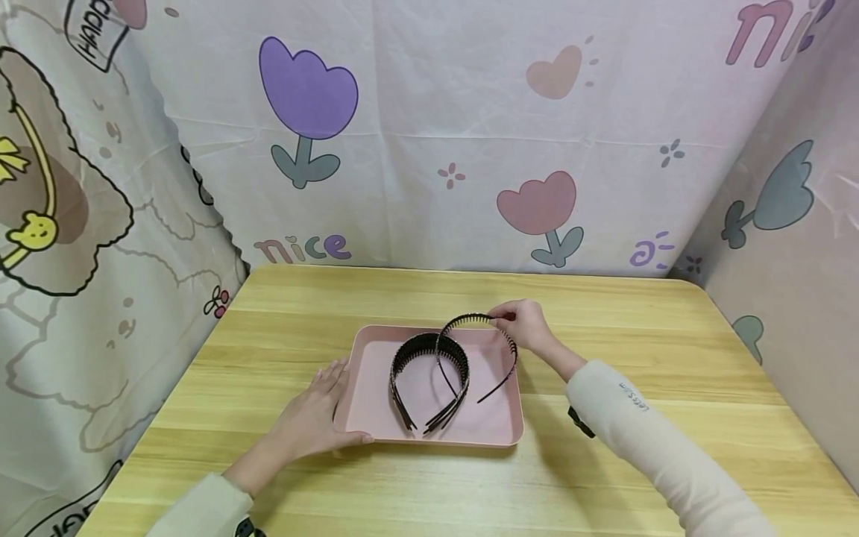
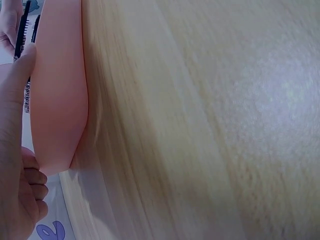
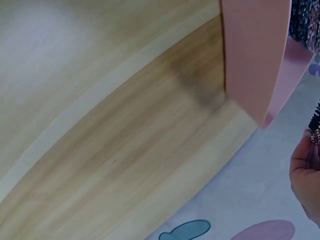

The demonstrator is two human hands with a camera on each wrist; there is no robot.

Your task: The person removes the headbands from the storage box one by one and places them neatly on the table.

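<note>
My left hand grips the near-left corner of a shallow pink tray, with the thumb at the front rim and the other fingers along the left side. A thin black toothed headband is pinched at its top by the fingertips of my right hand, over the tray's right half. Its lower ends hang over the tray, and one side overlaps several dark glittery headbands standing bunched together inside. The right wrist view catches only part of the right hand and the held headband.
The tray stands on a light wood table. Behind it hangs a white patterned cloth, and more cloth borders the left and right sides. Dark straps show at both sleeve cuffs.
</note>
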